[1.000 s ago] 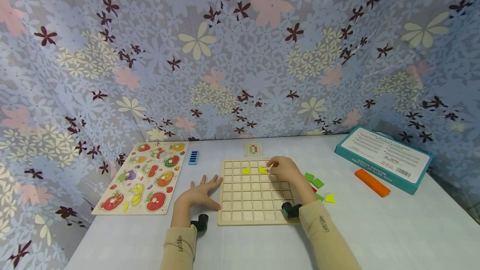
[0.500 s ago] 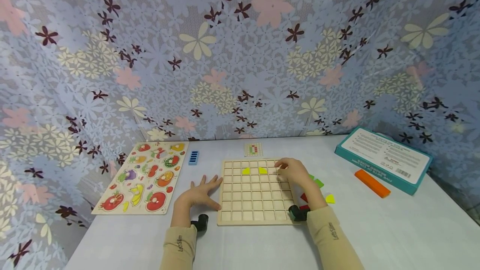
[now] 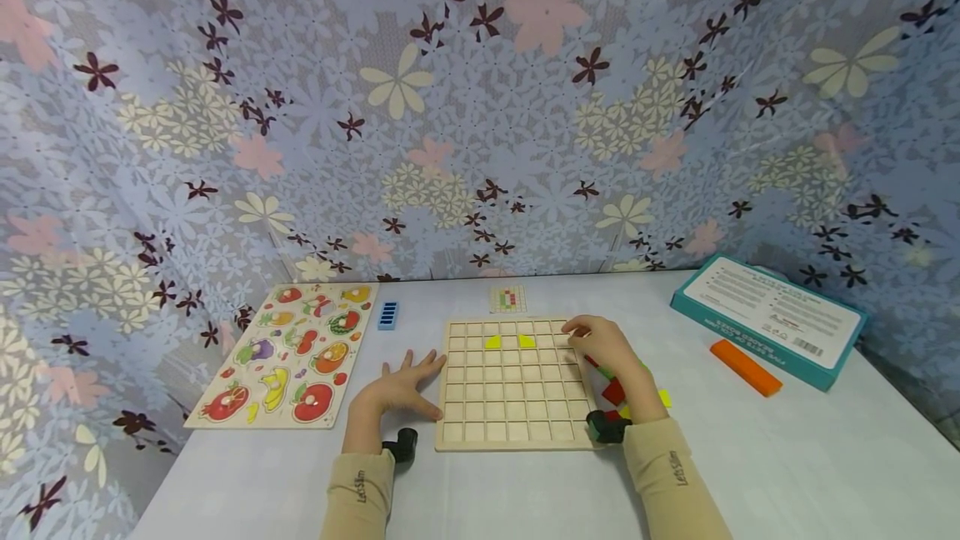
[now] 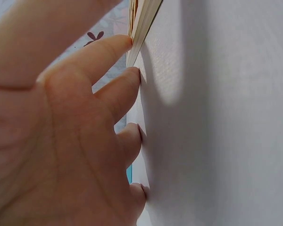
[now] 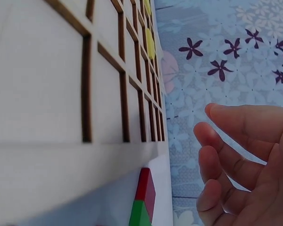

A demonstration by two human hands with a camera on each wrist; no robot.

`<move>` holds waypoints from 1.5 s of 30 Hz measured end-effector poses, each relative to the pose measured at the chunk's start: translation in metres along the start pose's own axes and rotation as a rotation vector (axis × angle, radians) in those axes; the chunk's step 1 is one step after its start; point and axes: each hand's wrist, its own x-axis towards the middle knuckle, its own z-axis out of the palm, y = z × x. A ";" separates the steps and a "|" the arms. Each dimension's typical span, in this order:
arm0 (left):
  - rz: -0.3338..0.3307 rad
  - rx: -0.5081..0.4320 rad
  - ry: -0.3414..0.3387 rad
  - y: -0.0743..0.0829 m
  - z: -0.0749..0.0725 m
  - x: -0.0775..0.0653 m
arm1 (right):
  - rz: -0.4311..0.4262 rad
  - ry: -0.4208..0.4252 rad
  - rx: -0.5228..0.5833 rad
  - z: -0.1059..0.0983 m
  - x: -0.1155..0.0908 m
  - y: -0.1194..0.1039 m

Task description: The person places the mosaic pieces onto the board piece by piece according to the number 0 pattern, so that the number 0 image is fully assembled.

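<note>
A square wooden grid board (image 3: pixel 517 390) lies in front of me on the table. Two yellow pieces (image 3: pixel 492 342) sit in its cells near the far side, with a bare cell between them. My left hand (image 3: pixel 397 386) spreads its fingers beside the board's left edge; in the left wrist view a fingertip (image 4: pixel 125 42) touches that edge. Over the board's upper right corner is my right hand (image 3: pixel 606 348), its fingers loosely bent and nothing between them. Red pieces (image 3: pixel 613 392) and green pieces (image 5: pixel 139 214) lie right of the board, partly hidden under my right forearm.
A fruit puzzle board (image 3: pixel 288 394) lies at the left, with a small blue object (image 3: pixel 387 315) near it. A small pattern card (image 3: pixel 508 299) is behind the grid board. Over at the right are a teal-edged box (image 3: pixel 765 319) and an orange bar (image 3: pixel 746 367).
My right hand has moved right, away from the right-hand yellow piece, which stays on the board. The left hand keeps its place.
</note>
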 end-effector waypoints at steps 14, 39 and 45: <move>-0.012 -0.009 -0.001 0.000 0.000 -0.001 | 0.093 0.003 0.038 -0.006 0.004 0.016; 0.019 0.018 -0.008 -0.002 -0.002 0.002 | 0.267 -0.092 -0.042 -0.010 0.000 0.031; 0.014 0.019 -0.009 -0.001 -0.002 0.002 | 0.263 -0.095 -0.077 -0.012 0.000 0.029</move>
